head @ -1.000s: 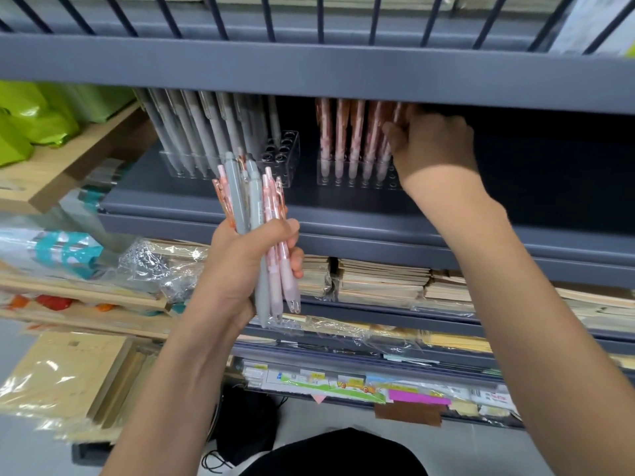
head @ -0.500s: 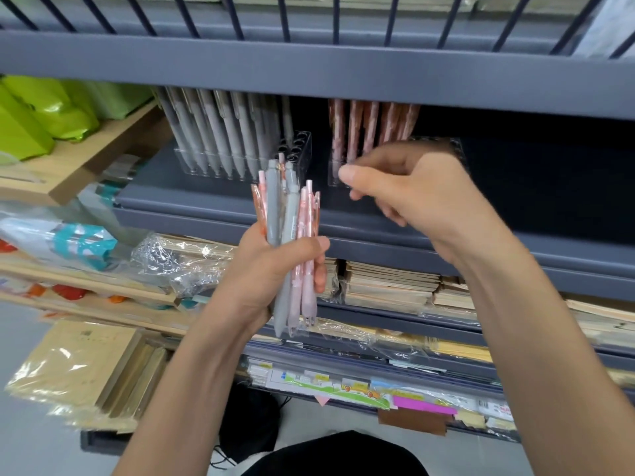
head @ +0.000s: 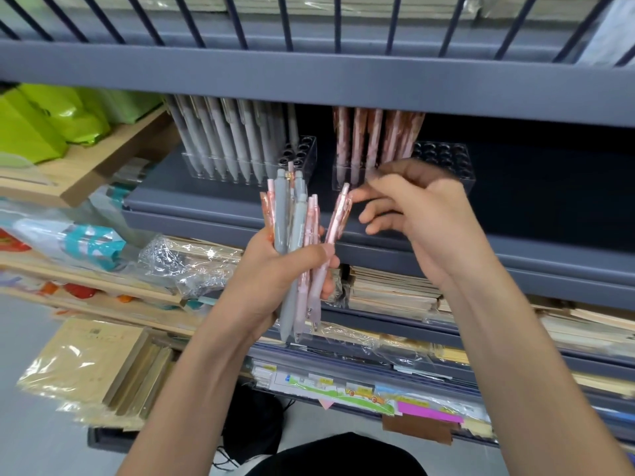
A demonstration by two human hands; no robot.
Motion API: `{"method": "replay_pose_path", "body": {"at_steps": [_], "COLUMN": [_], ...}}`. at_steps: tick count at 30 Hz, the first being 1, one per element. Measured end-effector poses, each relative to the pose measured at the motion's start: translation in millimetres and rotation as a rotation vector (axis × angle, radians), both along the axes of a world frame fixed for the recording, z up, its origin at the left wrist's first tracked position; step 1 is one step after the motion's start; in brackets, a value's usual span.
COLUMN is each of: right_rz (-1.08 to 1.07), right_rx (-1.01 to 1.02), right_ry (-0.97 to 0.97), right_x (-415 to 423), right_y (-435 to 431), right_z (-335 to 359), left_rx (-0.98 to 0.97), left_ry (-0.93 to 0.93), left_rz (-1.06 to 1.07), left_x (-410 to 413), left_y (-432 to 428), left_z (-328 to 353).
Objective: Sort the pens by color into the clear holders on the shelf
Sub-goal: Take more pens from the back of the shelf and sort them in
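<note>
shelf lip (head: 343,84) over holders (head: 446,175), slots (head: 443,153) free (rt)

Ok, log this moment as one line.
left hand: grips mixed pen bundle | right hand: pinches pink pen top | grey holder: part filled | pink holder: part filled

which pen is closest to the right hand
The pink pen leaning rightward off the bundle, top at the right hand; the rest stand bunched together.

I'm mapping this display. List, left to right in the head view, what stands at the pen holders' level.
Green bags → grey pens in their clear holder → pink pens in a second clear holder, its right part unfilled.
</note>
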State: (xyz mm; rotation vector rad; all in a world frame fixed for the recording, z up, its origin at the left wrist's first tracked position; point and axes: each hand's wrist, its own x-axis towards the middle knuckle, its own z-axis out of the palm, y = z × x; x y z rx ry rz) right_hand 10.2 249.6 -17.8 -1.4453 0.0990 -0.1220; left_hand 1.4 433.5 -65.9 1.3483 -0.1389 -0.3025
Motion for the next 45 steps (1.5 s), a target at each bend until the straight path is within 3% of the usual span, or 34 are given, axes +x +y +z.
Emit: {"method": "replay_pose_path", "body": {"at_steps": [6, 12, 17, 23, 26, 28, 32, 36, 42, 45], "right_rz": [0.209, -0.071, 0.132, -0.423, -0.516, -0.565, -0.448, -0.325, -0.259, -0.215], "right_rx": [-0.249, 0.064, -0.051, 0.176, 0.032, -0.197, -0.582, -0.656, -1.020, -1.105], "right_ry": [0.032, -0.066, -0.043, -0.368, -0.464, -0.450, -0.423, -0.380, -0.032, 0.131], "right_x": [-11, -7, -16, 1, 18, 33, 54, 70, 95, 100], "right_y": [-4, -14, -21, -59, -74, -78, -80, -87, -89, -87], "right_z": [-14, -9, -20, -17, -19, -18, -9, -6, 6, 12], "left_rx": [0.020, 0.007, -0.011, -0.052, -0.010, -0.004, 0.013, -0.001, -0.031, -0.098], "left_ry": [-0.019, -0.003, -0.003, -0.015, -0.027, -0.023, -0.026, -0.002, 0.032, 0.044], "left_rz": [-0.014, -0.030, -0.004, 0.019, 0.035, 0.043, 0.049, 0.067, 0.089, 0.099], "left_x": [-2, -4, -3, -2, -2, -1, -1, 1, 3, 4], "left_y": [-12, -17, -23, -25, -24, -24, -24, -24, -21, -18], "left_z": [0, 0, -1, 3, 7, 8, 5, 1, 2, 3]}}
